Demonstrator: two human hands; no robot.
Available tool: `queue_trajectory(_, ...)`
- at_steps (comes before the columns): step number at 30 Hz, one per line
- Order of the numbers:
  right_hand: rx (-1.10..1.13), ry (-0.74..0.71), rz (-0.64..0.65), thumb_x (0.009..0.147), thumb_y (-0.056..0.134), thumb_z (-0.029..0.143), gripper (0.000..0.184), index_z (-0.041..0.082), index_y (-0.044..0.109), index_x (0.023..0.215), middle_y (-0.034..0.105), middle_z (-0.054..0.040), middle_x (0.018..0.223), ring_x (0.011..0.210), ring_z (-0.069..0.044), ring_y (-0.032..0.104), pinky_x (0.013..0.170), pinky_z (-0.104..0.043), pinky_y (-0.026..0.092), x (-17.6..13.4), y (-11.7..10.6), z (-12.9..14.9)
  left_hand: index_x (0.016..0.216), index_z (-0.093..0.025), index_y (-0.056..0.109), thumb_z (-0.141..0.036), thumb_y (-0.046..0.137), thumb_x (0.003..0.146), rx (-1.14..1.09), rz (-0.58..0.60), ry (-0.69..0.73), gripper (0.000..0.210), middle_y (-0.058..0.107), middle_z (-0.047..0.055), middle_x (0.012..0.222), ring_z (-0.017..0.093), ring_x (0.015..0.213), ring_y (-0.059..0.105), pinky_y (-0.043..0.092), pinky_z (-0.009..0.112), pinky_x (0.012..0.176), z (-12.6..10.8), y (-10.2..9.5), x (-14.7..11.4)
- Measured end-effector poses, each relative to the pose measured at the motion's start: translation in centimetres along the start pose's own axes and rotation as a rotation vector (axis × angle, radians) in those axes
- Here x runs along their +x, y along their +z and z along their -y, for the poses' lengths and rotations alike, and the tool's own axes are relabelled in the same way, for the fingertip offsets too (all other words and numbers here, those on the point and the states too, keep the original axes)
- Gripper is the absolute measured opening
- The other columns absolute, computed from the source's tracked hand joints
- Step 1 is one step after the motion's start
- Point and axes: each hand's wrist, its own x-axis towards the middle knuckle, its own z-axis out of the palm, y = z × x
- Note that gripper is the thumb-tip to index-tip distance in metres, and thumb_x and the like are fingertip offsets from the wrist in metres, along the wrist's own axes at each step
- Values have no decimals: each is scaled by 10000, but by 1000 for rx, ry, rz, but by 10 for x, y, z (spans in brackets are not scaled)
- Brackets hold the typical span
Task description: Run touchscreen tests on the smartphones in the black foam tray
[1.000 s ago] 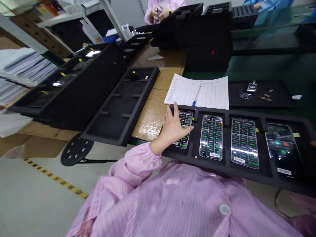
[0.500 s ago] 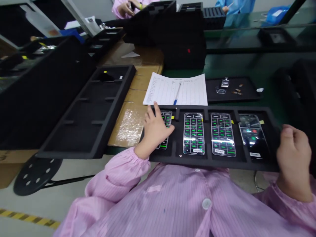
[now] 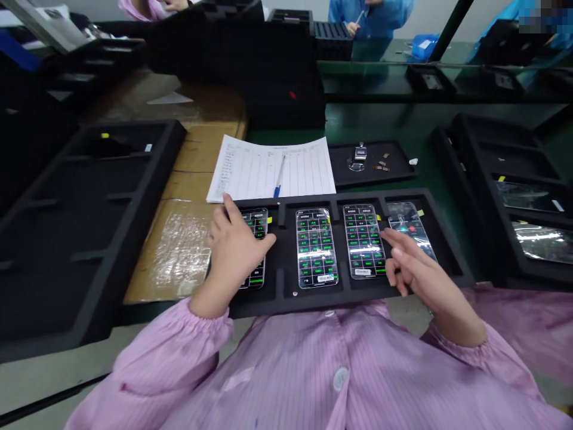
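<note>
A black foam tray lies in front of me with several phones side by side in its compartments. Over the leftmost phone, my left hand rests at the tray's left end, thumb spread, hiding part of the screen. The second phone and the third phone show grids with green text. My right hand is open, fingertips by the third phone's right edge. It partly covers the rightmost phone, whose screen is darker with a red dot. Whether its fingertips touch the glass I cannot tell.
A printed form with a pen lies behind the tray. Further right, a small black tray holds a metal tally counter and small parts. Trays flank me; stacked black boxes and co-workers are beyond.
My right hand has moved left from the tray's right end to above the third and rightmost phones, its fingers now extended. My left hand stays at the left end. The view has swung right.
</note>
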Motion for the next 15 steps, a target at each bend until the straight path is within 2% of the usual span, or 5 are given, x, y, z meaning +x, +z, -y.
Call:
queue_trajectory(3,0,9,56,911,594,563,594,223,491,1388,591,23,684,455,-133,446,342,-244,356,4,11,-9,1565,39,105,-340,748,742,9,-1,-7,1112,314,352,1528,522,1384,386,369,640,1121,-3,-1,-1)
queue_trajectory(7,-168,-42,106,975,462,521,365,240,581,1175,434,65,520,480,-161,503,420,-267,393,6,20,-13,1567,34,127,-348,745,745,16,-10,-9,1096,291,359,1547,528,1396,374,354,658,1126,-4,0,-2)
queue_trajectory(10,-313,-133,107,985,429,495,301,266,615,1044,369,15,469,1058,-285,649,603,-306,501,10,21,-13,1571,25,127,-352,750,743,10,4,-6,1103,235,363,1579,537,1429,327,338,669,1135,-1,-1,-1)
queue_trajectory(12,-353,-191,100,992,417,498,299,281,623,1005,353,-23,454,1427,-281,395,744,-347,535,12,19,-14,1573,19,121,-357,747,752,-12,25,-11,1099,190,371,1596,540,1452,292,336,675,1136,1,-4,-1)
queue_trajectory(15,-438,-267,75,1017,377,501,338,286,637,999,376,-37,469,1471,-272,328,840,-395,547,14,18,-17,1569,26,110,-373,716,798,-30,5,43,1059,78,389,1619,530,1511,150,201,708,1183,-7,-11,-4)
